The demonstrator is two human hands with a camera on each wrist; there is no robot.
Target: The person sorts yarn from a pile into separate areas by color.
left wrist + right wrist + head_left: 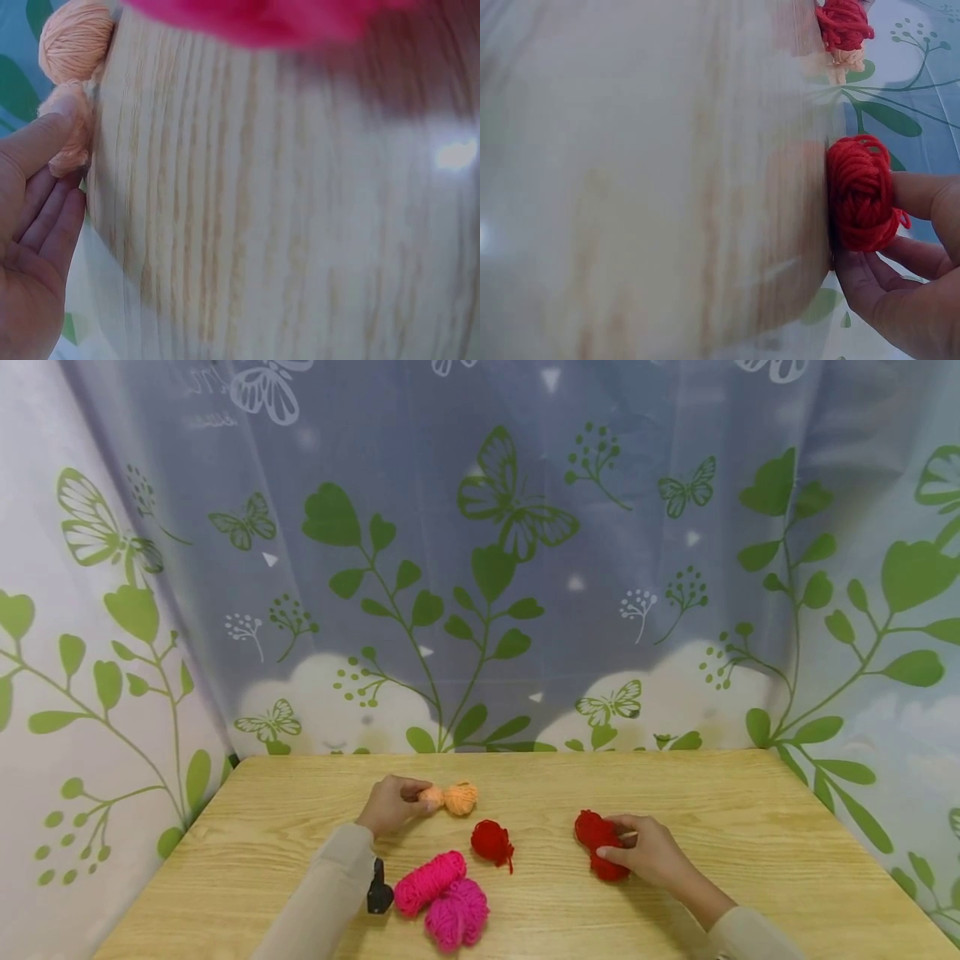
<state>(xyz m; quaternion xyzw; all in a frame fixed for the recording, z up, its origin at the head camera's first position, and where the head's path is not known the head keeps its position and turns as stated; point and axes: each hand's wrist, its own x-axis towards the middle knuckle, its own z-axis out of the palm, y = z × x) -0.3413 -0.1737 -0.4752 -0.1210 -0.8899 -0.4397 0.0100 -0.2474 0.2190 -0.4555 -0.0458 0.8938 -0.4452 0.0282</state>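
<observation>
While both hands are down on the table, each one has a yarn bundle: the left hand pinches the peach yarn at its near lobe, thumb and fingers curled onto it, and the right hand grips the red skein, fingers wrapped round its side.

Landmark: the small red ball at table centre.
- Peach yarn: just behind and left of the ball, 2 lobes joined, lying flat on the wood.
- Red skein: right of the ball, apart from it, on the table under the right hand.
- 2 pink skeins: in front and left of the ball, touching each other, untouched by either hand.
- Black clip-like item: left of the pink skeins, beside the left sleeve; can't tell what it is.

My read on handling: yarn is soft and sheds loops, so hold each bundle across its middle, not by 1 strand. The ball has a loose tail on its right side, and the right-wrist view shows a strand looping off the red skein too. Lift straight up before moving sideways so nothing drags into the ball or the pink pair. Light squeeze is enough; a hard one deforms the winding.
</observation>
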